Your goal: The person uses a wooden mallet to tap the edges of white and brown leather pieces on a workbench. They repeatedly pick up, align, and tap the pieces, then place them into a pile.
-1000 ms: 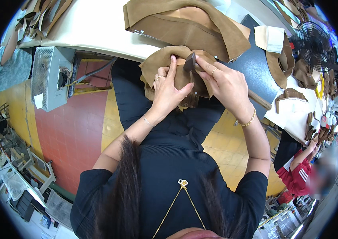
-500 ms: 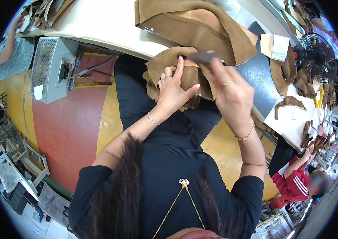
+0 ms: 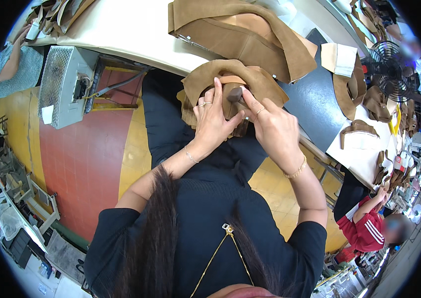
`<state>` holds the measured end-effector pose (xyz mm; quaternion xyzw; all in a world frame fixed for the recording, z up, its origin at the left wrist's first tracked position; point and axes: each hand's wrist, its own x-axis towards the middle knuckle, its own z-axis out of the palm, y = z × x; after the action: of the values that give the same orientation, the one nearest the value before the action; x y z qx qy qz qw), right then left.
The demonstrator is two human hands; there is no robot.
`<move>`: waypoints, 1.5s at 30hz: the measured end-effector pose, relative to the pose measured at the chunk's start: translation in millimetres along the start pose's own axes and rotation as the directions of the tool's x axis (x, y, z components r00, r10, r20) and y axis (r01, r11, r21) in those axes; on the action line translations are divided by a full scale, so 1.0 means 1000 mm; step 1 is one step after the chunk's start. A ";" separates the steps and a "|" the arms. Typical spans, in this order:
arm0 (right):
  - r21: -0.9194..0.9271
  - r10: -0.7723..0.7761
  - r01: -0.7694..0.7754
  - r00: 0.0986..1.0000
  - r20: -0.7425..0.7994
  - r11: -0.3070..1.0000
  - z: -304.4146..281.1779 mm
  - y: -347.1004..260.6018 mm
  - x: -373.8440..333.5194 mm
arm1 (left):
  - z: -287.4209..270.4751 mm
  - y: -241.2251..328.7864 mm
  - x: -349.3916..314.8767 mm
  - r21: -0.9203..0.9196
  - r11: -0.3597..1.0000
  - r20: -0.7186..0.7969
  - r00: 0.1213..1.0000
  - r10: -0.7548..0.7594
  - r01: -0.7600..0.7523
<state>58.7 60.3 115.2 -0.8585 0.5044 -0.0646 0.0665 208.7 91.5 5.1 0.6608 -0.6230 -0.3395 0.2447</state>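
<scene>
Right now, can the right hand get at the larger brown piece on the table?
Probably yes: the larger brown piece lies just beyond the smaller brown piece, nothing tall between them, though the right hand holds a dark-headed tool.

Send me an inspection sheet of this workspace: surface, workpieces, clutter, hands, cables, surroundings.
Surface: white tabletop; grey-blue panel at right.
Workpieces: small brown piece under the hands; larger brown piece beyond.
Clutter: piled pieces, upper left; brown-and-white piece, right.
Hands: left hand on the small brown piece; right hand grips a dark-headed tool.
Cables: grey cable or hose near metal box.
Surroundings: black fan; co-worker in red, right.
</scene>
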 end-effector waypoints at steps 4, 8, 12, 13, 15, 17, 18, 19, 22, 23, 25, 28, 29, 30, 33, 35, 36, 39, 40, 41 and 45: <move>0.261 0.016 0.062 0.958 -0.287 0.963 -0.013 0.000 -0.002 | -0.001 0.002 -0.002 0.028 0.999 0.012 0.999 -0.046 0.045; 0.169 -0.007 0.043 0.979 -0.206 0.985 -0.004 -0.002 -0.005 | 0.002 0.000 0.001 0.043 0.999 -0.001 1.000 -0.009 0.009; 0.182 -0.011 0.047 0.980 -0.198 0.982 -0.006 -0.001 -0.006 | -0.003 0.000 -0.003 -0.018 0.999 0.052 0.998 -0.041 0.042; 0.247 0.000 0.080 0.952 -0.307 0.966 -0.013 -0.004 -0.006 | -0.003 0.000 -0.003 -0.013 0.999 0.031 0.999 -0.033 0.033; 0.263 0.015 0.086 0.932 -0.361 0.961 -0.015 -0.008 -0.008 | -0.001 0.000 0.002 -0.003 1.000 -0.007 1.000 -0.005 0.005; 0.135 -0.035 0.075 0.960 -0.277 0.988 0.000 -0.007 -0.021 | -0.001 0.000 0.003 0.026 1.000 0.010 1.000 -0.008 0.008; 0.062 0.011 -0.010 1.000 -0.023 0.998 0.005 -0.011 -0.020 | -0.002 0.000 0.003 0.044 0.999 0.017 1.000 -0.012 0.011; 0.068 -0.001 0.005 0.998 -0.059 0.998 0.001 -0.011 -0.021 | -0.003 0.001 0.002 0.062 0.998 0.024 1.000 -0.016 0.014; 0.225 -0.001 0.072 0.955 -0.298 0.972 -0.005 -0.013 -0.022 | -0.001 -0.003 0.001 0.012 1.000 0.011 1.000 -0.006 0.006; 0.221 -0.030 0.117 0.931 -0.363 0.968 -0.002 -0.013 -0.023 | 0.000 -0.004 0.001 -0.006 1.000 0.009 1.000 -0.004 0.004; 0.195 -0.085 0.205 0.865 -0.495 0.959 0.003 -0.012 -0.025 | -0.005 -0.001 -0.001 -0.012 1.000 0.022 1.000 -0.002 0.002; 0.068 -0.043 0.050 0.993 -0.111 0.996 0.006 -0.010 -0.027 | -0.001 -0.002 -0.002 0.022 0.999 0.010 0.999 -0.035 0.034; 0.037 -0.014 0.015 1.000 -0.016 0.999 0.003 -0.010 -0.026 | 0.000 -0.001 -0.001 0.005 0.999 0.014 0.999 -0.050 0.050; 0.074 -0.050 0.059 0.992 -0.119 0.996 -0.001 -0.011 -0.027 | 0.002 -0.001 -0.003 -0.010 0.997 0.022 0.997 -0.075 0.075; 0.205 -0.054 0.171 0.876 -0.478 0.964 0.000 -0.017 -0.030 | 0.004 -0.006 -0.007 -0.052 0.998 -0.003 0.999 -0.046 0.046; 0.181 -0.077 0.151 0.928 -0.363 0.972 0.015 -0.014 -0.036 | 0.004 -0.008 -0.008 -0.039 0.999 -0.009 0.999 -0.035 0.034; 0.161 -0.076 0.112 0.973 -0.216 0.981 0.021 -0.010 -0.035 | 0.006 -0.006 -0.007 -0.017 0.999 -0.002 0.999 -0.051 0.051; 0.214 -0.026 0.067 0.981 -0.190 0.974 0.017 -0.011 -0.039 | 0.008 -0.008 -0.010 -0.007 0.998 -0.024 0.998 -0.056 0.055; 0.282 -0.005 0.099 0.948 -0.317 0.954 0.014 -0.014 -0.040 | 0.011 -0.011 -0.010 -0.014 0.999 -0.036 0.998 -0.047 0.047; 0.344 0.028 0.137 0.900 -0.435 0.929 0.014 -0.015 -0.041 | 0.012 -0.013 -0.011 -0.021 0.999 -0.047 0.998 -0.039 0.038; 0.088 -0.118 0.134 0.979 -0.167 0.987 0.034 -0.010 -0.046 | 0.015 -0.015 -0.010 0.002 1.000 -0.084 0.996 0.008 -0.008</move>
<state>50.5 107.1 82.0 -0.8763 0.4489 -0.1628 0.0637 207.0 104.7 -14.5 0.6722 -0.6151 -0.3098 0.2717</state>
